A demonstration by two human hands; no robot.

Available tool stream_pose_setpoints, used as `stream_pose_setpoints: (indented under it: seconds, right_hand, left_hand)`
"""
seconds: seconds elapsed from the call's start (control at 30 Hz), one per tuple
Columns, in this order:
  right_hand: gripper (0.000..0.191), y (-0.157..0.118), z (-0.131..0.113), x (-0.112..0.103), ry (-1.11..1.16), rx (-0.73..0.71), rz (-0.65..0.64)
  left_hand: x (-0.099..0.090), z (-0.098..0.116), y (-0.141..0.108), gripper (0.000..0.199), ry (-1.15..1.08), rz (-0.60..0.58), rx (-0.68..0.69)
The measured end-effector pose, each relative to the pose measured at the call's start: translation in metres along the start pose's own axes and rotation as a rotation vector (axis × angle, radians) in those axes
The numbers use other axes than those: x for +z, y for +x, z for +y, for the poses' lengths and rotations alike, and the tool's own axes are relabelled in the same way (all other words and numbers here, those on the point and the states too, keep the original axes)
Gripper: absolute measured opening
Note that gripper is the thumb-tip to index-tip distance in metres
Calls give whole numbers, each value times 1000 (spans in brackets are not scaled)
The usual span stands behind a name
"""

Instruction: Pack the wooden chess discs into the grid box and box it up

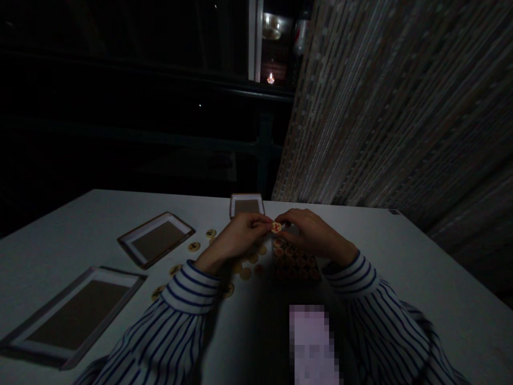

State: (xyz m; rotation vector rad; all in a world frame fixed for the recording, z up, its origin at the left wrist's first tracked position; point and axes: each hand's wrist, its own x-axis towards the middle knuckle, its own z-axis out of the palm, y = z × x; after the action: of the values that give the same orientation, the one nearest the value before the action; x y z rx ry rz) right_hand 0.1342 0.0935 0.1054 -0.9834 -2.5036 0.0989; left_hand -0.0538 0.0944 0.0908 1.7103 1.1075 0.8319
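A round xiangqi piece [276, 228] with a red character is pinched between the fingertips of both hands, just above a small box. My left hand [247, 231] closes on its left edge. From the right, the thumb and fingers of my right hand [310, 230] grip the same piece. Below my right hand is the box of pieces [296, 262], with red-marked discs lying in rows. Loose xiangqi pieces [246, 274] are scattered around my left forearm, some face up with dark characters, others showing plain sides. My left arm hides part of them.
Three shallow box lids or trays lie on the white table: a large one [90, 272] at the left, a middle one [160, 215] and a small one [246, 195] at the back. A pixelated phone-like shape [315, 347] is near me. A string curtain [360, 107] hangs behind the right side.
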Motion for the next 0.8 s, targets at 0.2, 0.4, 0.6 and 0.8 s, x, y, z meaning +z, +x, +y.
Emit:
stream_pose_setpoints:
  seconds: [0.2, 0.4, 0.6, 0.8]
  right_hand:
    - [23, -1, 1, -5, 14, 51, -1]
    - [23, -4, 8, -7, 18, 90, -42]
    - [23, -6, 11, -8, -3, 116, -81]
    - [22, -8, 13, -6, -30, 136, -116]
  left_hand:
    - [0, 0, 0, 27, 1, -17, -8]
    - [0, -1, 1, 28, 7, 5, -26]
    - [1, -5, 1, 28, -2, 3, -25]
    - [3, -9, 2, 29, 101, 28, 20]
